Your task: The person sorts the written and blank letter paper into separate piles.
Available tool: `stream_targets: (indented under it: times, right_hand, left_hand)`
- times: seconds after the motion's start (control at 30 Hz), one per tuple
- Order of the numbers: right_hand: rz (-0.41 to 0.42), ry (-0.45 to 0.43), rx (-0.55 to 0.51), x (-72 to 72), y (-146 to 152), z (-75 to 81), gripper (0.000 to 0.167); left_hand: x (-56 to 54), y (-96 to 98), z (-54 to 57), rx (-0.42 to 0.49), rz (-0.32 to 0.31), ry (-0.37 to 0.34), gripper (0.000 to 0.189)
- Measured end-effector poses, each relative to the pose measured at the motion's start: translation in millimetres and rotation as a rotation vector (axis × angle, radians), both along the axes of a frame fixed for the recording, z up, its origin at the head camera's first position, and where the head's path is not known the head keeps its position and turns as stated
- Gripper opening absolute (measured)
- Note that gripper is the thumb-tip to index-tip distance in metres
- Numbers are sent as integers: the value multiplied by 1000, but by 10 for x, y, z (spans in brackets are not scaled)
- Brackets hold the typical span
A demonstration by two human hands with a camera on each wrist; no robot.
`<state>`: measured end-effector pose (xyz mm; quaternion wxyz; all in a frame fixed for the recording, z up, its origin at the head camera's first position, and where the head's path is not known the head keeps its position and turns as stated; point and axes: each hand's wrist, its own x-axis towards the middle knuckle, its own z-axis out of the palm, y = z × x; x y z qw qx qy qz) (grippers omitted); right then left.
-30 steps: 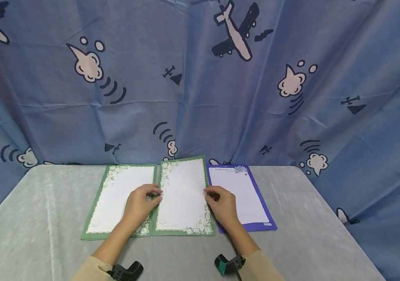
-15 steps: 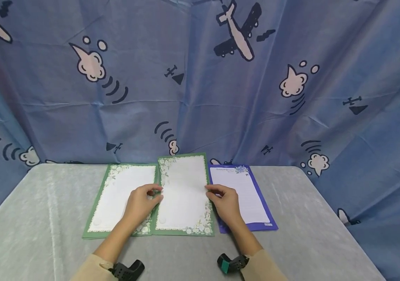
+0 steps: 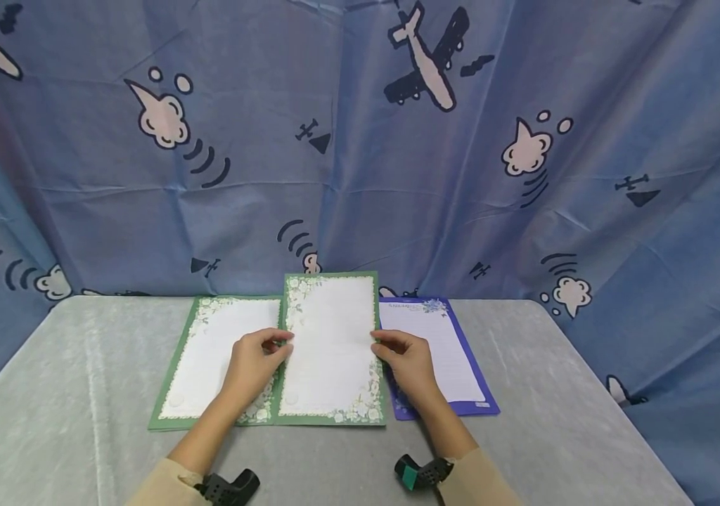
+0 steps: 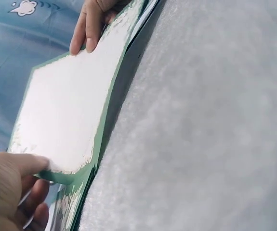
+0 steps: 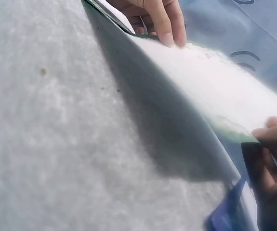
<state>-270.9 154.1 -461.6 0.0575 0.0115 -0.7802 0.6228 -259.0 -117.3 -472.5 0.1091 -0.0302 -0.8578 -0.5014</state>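
Between my two hands is a sheet of letter paper with a green, flower-printed border. My left hand pinches its left edge, thumb on top in the left wrist view. On the opposite edge, my right hand pinches it between thumb and fingers. The sheet tilts, its far end raised, and a shadow falls beneath it in the right wrist view. A matching green-bordered sheet lies at the left, partly under my left forearm. Purple-bordered lined paper lies at the right, its left side partly hidden.
A grey plush cloth covers the table. Behind its far edge hangs a blue curtain printed with planes and clouds. Dark wrist devices sit at both sleeve cuffs.
The far end of the middle sheet has risen a little, and its top right corner has shifted right. Both hands keep their hold on its edges; the right hand has moved slightly right.
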Motion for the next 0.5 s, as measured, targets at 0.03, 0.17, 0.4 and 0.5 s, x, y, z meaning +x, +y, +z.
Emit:
stream_targets:
  times: [0.03,0.17,0.4,0.5]
  right_hand:
    - [1,-3,-8,-1,2,7,22]
    - [9,-6,-18,6,21,34,22]
    - [25,-19,-21,43,26,118,25]
    - [30,-26,-20,60,27,163,25]
  left_hand:
    - [3,2,16,10,-2,-1,17]
    - [10,6,78,37,-10,-17,18]
    - [46,-31,200,68,-42,-60,20]
    - [53,-38,247,74,-49,-71,21]
